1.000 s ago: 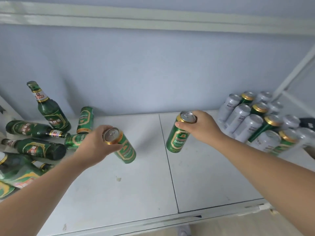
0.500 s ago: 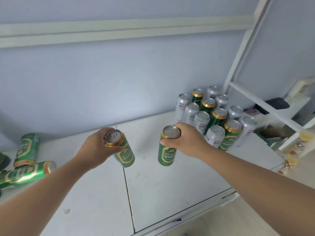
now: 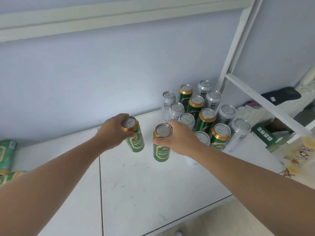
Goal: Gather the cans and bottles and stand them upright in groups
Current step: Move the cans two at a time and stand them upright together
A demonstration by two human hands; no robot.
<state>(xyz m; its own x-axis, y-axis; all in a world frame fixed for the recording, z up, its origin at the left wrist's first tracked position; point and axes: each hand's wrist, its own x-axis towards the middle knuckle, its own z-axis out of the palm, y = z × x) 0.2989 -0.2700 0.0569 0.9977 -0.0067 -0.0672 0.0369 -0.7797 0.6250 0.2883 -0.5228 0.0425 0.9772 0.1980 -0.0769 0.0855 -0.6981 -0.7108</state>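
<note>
My left hand (image 3: pixel 112 133) grips a green can with a gold rim (image 3: pixel 135 139) near its top, tilted a little. My right hand (image 3: pixel 179 140) grips a second green can (image 3: pixel 161 151), held upright just above the white tabletop (image 3: pixel 153 193). Right behind my right hand stands a group of upright cans (image 3: pixel 207 116), several silver and several green, against the blue wall. At the far left edge, two green cans (image 3: pixel 6 155) lie on their sides.
A white metal frame with a slanted bar (image 3: pixel 265 103) rises to the right of the can group. Beyond it sit a green box (image 3: pixel 265 135), a dark object (image 3: pixel 281 97) and some wrappers. The table's front edge (image 3: pixel 187 213) runs diagonally at lower right.
Both hands have carried their cans to the right, closer to the standing group. The view has swung right, so the bottles at the left have left the frame.
</note>
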